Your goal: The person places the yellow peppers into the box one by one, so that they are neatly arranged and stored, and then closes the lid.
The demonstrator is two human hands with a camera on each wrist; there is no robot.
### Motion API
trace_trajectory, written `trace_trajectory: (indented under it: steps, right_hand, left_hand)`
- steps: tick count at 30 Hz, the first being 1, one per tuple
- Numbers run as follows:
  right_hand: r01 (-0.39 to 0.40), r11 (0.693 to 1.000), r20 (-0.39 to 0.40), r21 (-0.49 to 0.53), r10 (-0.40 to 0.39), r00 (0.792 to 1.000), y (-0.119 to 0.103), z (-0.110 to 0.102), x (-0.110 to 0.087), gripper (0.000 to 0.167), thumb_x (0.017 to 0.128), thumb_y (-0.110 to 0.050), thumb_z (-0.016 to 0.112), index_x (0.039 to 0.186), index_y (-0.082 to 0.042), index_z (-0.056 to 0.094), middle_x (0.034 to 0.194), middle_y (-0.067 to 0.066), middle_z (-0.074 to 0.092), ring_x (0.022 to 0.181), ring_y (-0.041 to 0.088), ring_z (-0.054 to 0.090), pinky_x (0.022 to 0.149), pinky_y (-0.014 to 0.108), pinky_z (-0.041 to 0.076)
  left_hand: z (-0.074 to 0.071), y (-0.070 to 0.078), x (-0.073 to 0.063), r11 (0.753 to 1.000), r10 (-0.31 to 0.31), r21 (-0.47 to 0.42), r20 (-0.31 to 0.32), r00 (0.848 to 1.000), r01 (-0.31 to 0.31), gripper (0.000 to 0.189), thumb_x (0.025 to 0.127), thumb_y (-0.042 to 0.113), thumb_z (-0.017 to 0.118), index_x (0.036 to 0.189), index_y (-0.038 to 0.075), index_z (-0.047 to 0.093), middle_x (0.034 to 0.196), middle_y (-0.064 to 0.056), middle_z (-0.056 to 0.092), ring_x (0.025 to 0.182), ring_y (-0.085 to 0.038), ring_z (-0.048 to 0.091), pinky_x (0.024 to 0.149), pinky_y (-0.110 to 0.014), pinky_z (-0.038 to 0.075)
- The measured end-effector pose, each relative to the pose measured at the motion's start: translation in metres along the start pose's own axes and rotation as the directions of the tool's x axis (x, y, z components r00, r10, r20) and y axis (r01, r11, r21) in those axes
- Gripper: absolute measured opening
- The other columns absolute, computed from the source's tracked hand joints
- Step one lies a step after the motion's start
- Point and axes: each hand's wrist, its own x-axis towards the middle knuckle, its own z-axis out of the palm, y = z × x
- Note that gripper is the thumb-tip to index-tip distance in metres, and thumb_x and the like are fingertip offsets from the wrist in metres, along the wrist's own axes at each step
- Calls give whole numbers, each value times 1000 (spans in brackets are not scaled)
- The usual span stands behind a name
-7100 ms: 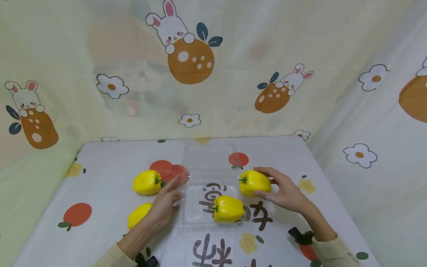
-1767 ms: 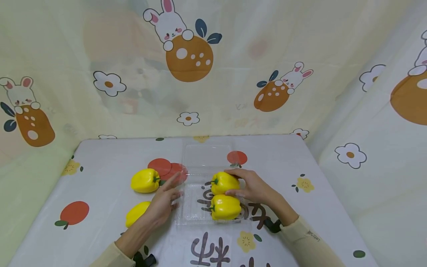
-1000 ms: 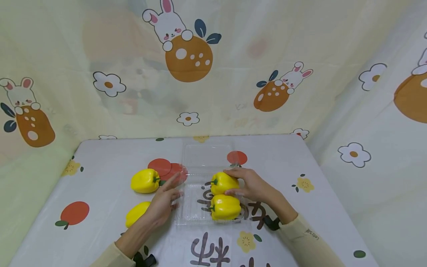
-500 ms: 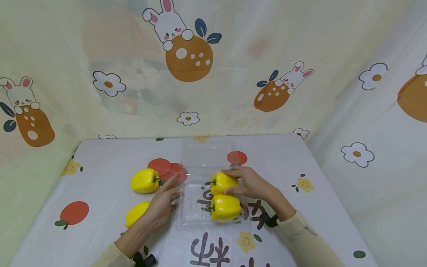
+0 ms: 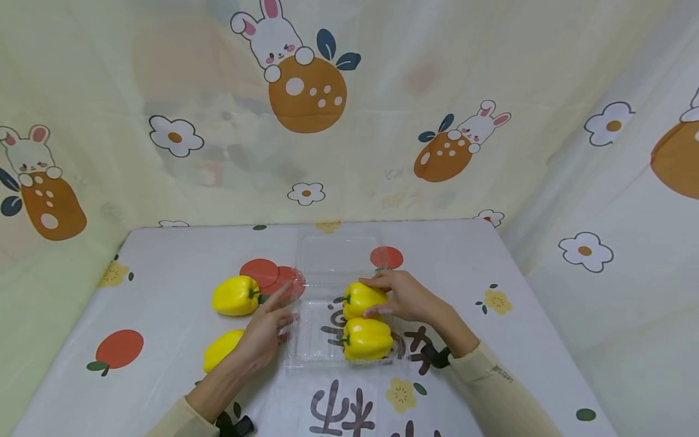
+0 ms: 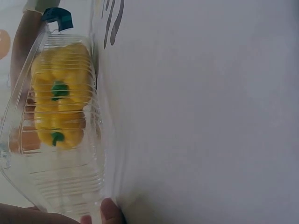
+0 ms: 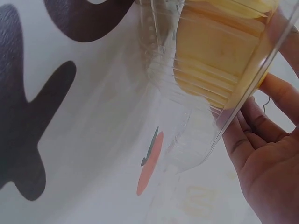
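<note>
Below centre of the head frame, pinches with right hand (image 5: 406,298) the upper glossy yellow bell pepper (image 5: 361,299) inside clear ribbed plastic box (image 5: 312,352); rests left hand (image 5: 263,335), relaxed, at box's left edge. Probably light, stiff, slippery: better gripped around the belly.

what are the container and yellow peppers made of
The container looks like thin clear plastic, glossy: its ribbed walls are see-through and catch glints. The yellow peppers have a smooth, shiny finish with bright highlights; perhaps moulded plastic, but possibly real.
</note>
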Motion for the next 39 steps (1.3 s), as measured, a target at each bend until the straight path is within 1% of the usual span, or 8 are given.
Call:
trace_trajectory:
  steps: [8, 15, 20, 25, 29, 34, 39]
  right_hand:
    - [-28, 999, 10, 17, 27, 1000, -1, 2, 3, 75, 82, -39, 89, 146, -10, 64, 132, 5, 74, 109, 18, 64, 98, 37, 60]
    - [-32, 998, 14, 52, 31, 999, -3, 2, 3, 74, 81, -36, 90, 145, -9, 64, 122, 5, 74, 100, 16, 60, 93, 41, 60]
    - [-28, 998, 11, 54, 27, 1000, -2, 3, 4, 74, 81, -36, 90, 145, -10, 65, 118, 4, 72, 97, 15, 57, 89, 39, 59]
    - [-27, 999, 9, 45, 27, 1000, -2, 5, 4, 74, 82, -37, 89, 146, -11, 64, 117, 4, 71, 98, 15, 57, 88, 36, 59]
    - [-31, 999, 8, 32, 31, 999, -2, 5, 3, 74, 82, -39, 88, 147, -11, 64, 119, 6, 70, 100, 16, 57, 91, 39, 60]
    - [-40, 999, -9, 16, 41, 999, -1, 7, -1, 76, 83, -43, 88, 148, -13, 63, 126, 8, 69, 106, 20, 60, 97, 40, 60]
    - [-28, 999, -42, 18, 29, 999, -1, 8, -6, 74, 84, -41, 88, 149, -13, 63, 132, 10, 62, 114, 26, 58, 103, 45, 58]
  left_hand:
    - [-1, 0, -1, 1000, 2, 3, -1, 1000, -2, 73, 103, 3, 38, 168, 34, 28, 177, -7, 27, 137, -34, 40, 95, -39, 36]
    - [-2, 1, -4, 1000, -1, -7, 2, 1000, 1, 72, 104, 3, 37, 168, 34, 28, 176, -9, 27, 131, -34, 44, 95, -40, 35]
    - [-2, 1, -3, 1000, -6, -7, -4, 1000, 6, 70, 105, 4, 37, 168, 35, 30, 176, -6, 28, 131, -34, 44, 95, -39, 35]
    - [-1, 1, -1, 1000, -11, -7, -15, 1000, 11, 68, 106, 7, 37, 167, 36, 31, 175, -4, 30, 129, -33, 45, 94, -38, 34]
    - [-2, 2, -2, 1000, -10, 1, -11, 1000, 10, 67, 107, 7, 37, 167, 36, 30, 176, -5, 27, 131, -33, 44, 96, -39, 35]
    - [-1, 1, -1, 1000, -8, 4, -8, 1000, 8, 72, 104, 3, 37, 167, 36, 31, 176, -7, 28, 135, -35, 43, 95, -39, 36]
    - [0, 0, 0, 1000, -6, 3, -8, 1000, 6, 73, 102, 2, 37, 167, 36, 31, 176, -7, 28, 138, -36, 42, 100, -41, 37]
